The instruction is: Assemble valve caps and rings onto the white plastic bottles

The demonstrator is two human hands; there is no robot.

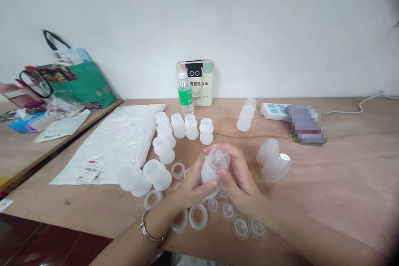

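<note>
The frosted white, narrow-waisted plastic bottle [207,170] sits between both hands above the table, its long axis near upright, top tipped slightly toward 1 o'clock, beneath a clear plastic dome [221,158]. The left hand [195,178] closes round its 9 o'clock side, thumb across the lower body; the right hand [237,172] grips from 3 o'clock, thumb near the dome. Neither is nearer: both touch it. Clear round plastic lids [227,210] lie toward 5 o'clock, translucent plastic rings [198,216] toward 7, stacked clear domes [276,168] at 3.
</note>
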